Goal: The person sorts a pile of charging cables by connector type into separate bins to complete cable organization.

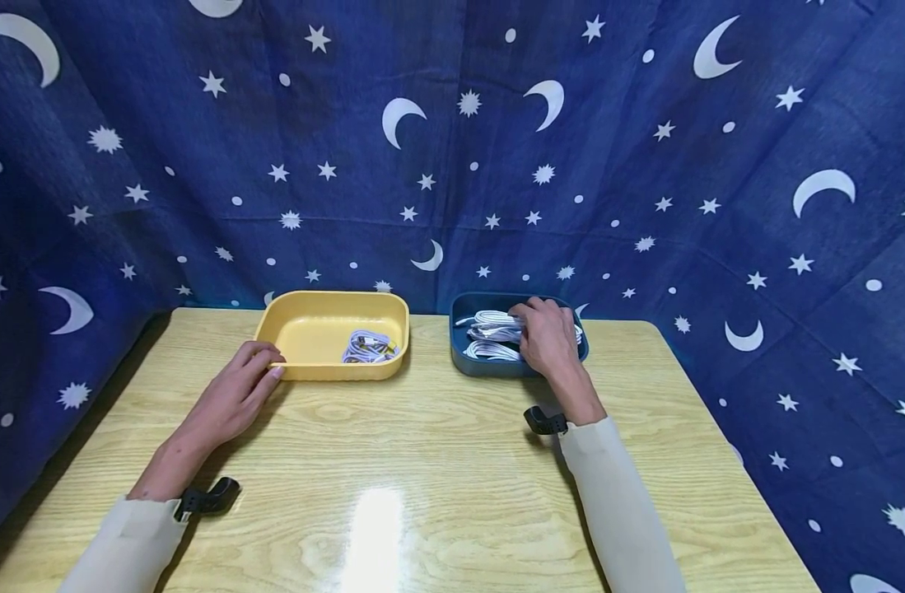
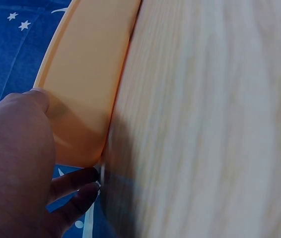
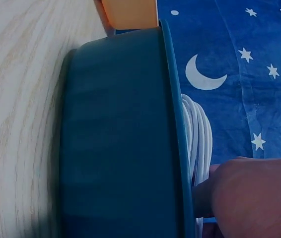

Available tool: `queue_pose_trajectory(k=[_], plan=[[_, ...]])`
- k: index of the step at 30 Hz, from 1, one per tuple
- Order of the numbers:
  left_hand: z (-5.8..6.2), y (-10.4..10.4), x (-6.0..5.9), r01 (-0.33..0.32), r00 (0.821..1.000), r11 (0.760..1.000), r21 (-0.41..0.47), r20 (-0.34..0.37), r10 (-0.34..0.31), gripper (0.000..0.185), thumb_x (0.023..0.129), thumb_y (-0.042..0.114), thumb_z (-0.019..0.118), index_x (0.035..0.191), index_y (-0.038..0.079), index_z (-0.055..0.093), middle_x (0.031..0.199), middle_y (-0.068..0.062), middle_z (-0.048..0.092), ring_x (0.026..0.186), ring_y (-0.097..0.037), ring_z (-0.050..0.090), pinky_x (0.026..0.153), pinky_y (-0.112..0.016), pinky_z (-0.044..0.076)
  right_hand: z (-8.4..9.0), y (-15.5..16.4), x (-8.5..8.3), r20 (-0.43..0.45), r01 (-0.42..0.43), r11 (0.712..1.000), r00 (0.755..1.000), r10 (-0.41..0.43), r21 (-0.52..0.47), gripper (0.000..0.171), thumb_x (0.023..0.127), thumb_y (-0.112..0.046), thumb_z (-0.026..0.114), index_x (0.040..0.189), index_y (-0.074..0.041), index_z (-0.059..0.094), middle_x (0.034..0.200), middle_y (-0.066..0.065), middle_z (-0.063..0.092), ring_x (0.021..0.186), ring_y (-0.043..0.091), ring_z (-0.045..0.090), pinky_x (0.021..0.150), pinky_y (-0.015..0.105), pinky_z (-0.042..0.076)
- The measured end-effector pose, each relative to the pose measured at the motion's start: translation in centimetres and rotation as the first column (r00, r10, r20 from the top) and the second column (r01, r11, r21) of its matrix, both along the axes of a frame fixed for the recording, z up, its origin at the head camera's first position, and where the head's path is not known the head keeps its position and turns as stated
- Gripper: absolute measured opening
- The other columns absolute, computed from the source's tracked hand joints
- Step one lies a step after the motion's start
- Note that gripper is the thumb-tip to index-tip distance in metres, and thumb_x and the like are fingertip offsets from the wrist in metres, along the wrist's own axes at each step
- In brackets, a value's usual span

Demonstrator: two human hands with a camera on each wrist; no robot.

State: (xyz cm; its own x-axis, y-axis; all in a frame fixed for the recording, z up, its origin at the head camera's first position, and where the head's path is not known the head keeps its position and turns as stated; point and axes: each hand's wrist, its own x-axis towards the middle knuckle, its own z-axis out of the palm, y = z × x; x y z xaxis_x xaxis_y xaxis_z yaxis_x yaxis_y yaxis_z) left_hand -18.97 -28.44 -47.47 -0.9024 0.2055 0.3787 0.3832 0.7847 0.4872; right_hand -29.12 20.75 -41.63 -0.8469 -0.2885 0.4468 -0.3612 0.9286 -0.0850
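A yellow bin [image 1: 333,372] stands at the back left of the table, a bundle of white cable [image 1: 369,347] in its right end. My left hand [image 1: 237,391] grips its front left corner. In the left wrist view the thumb [image 2: 40,99] lies at the rim, and fingertips [image 2: 83,179] show past the bin's end. To the right, a dark blue bin [image 1: 496,367] holds several coiled white cables [image 1: 492,329]. My right hand [image 1: 552,338] reaches over its front rim, fingers down among the cables. Fingertips are hidden there, so I cannot tell whether they pinch a cable.
Both bins stand on a light wood table [image 1: 437,445], near its back edge, with a gap between them. Right behind hangs a blue curtain [image 1: 452,206] with white moons and stars, which also runs along both sides. A dark strap [image 1: 547,420] sits on the right wrist.
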Motion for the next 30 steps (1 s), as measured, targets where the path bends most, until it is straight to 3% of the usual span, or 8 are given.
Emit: queue_pose_trajectory(k=[17,30], plan=[[-0.25,-0.03,-0.13,-0.001,1.000,1.000,0.002,0.017,0.001,0.021,0.115,0.026,0.050,0.115,0.012,0.066,0.131,-0.013,0.053,0.117,-0.036,0.055,0.100,-0.061,0.045,-0.82,0.02,-0.18,0.065,-0.001,1.000,0.998,0.001,0.001,0.029,0.087,0.004,0.068,0.111,-0.009,0.080,0.109,0.011,0.075,0.098,0.037,0.065,0.079,0.052,0.049],[-0.36,-0.08,-0.17,0.000,1.000,1.000,-0.003,0.003,0.001,0.021,0.115,0.026,0.051,0.116,0.012,0.066,0.131,-0.012,0.053,0.117,-0.035,0.055,0.099,-0.060,0.045,-0.89,0.07,-0.12,0.123,0.025,0.998,0.992,-0.018,-0.055,0.019,0.096,-0.009,0.070,0.113,-0.006,0.079,0.113,0.015,0.073,0.108,0.039,0.064,0.088,0.056,0.048]])
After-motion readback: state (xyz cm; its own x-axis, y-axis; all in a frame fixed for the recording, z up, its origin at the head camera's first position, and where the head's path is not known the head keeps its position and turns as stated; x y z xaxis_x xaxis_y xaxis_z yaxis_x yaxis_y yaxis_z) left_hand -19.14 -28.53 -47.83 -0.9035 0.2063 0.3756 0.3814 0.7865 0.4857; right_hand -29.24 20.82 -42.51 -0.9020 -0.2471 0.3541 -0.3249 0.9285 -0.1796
